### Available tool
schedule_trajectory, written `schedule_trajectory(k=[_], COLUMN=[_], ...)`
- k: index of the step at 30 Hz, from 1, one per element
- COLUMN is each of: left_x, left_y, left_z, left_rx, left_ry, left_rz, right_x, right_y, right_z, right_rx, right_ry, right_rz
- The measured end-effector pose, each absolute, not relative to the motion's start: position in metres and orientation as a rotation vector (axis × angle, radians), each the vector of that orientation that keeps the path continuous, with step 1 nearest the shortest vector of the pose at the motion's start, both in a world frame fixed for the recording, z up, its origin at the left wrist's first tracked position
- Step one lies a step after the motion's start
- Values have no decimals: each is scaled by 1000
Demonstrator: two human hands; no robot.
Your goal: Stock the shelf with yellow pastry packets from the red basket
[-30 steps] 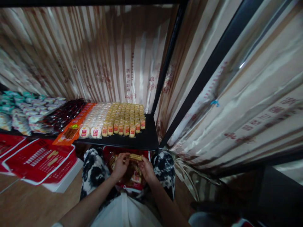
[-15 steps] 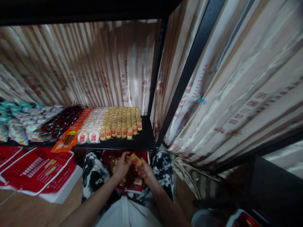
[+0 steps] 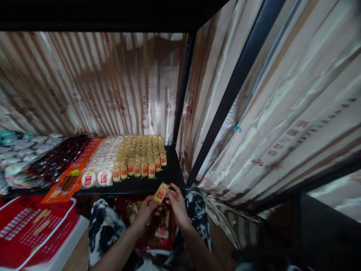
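Between my two hands is a small yellow wrapped snack pack (image 3: 160,193) with a red-orange label, held tilted just in front of the shelf edge. My left hand (image 3: 147,210) pinches its lower left end. The fingers of my right hand (image 3: 176,204) close on its right side. Below them, between my knees, lies an open red bag (image 3: 160,246) with more wrapped packs in it. On the black shelf (image 3: 169,172) stand rows of matching yellow packs (image 3: 137,169), labels facing me. White round wrapped packs (image 3: 104,177) line up to their left.
Further left on the shelf are orange packets (image 3: 67,181), dark glossy packets (image 3: 56,158) and white packs (image 3: 25,150). A red printed bag (image 3: 39,229) sits on the floor at left. A black post (image 3: 225,98) and pleated curtains (image 3: 282,113) bound the right side.
Both hands have lifted the yellow pack from over the red bag toward the shelf edge and turned it more upright. The view has shifted slightly.
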State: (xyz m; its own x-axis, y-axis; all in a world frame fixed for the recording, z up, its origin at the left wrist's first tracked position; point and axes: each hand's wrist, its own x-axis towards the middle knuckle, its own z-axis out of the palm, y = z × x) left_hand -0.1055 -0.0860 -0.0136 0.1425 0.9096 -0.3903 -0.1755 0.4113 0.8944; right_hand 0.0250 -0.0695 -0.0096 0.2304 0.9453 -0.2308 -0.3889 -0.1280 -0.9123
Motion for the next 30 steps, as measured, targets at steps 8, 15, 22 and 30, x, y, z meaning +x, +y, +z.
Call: schedule_trajectory(k=[8,15,22,30], left_x=[-83,-71,-63,-51], left_y=[-57,-29,-16,11], left_z=[2,-1,2,4], left_rx=[749,670,850,988], left_ry=[1167,1256,1180,1096], left_rz=[944,1019,1072,1061], right_x=[19,33,44,43], right_y=[-42,-1,47,75], right_z=[2,-6,-24,-31], right_rx=[-1195,-1239,-1416,-1571], right_ry=[-699,-846,-1047,-1204], right_rz=[1240,991,757,578])
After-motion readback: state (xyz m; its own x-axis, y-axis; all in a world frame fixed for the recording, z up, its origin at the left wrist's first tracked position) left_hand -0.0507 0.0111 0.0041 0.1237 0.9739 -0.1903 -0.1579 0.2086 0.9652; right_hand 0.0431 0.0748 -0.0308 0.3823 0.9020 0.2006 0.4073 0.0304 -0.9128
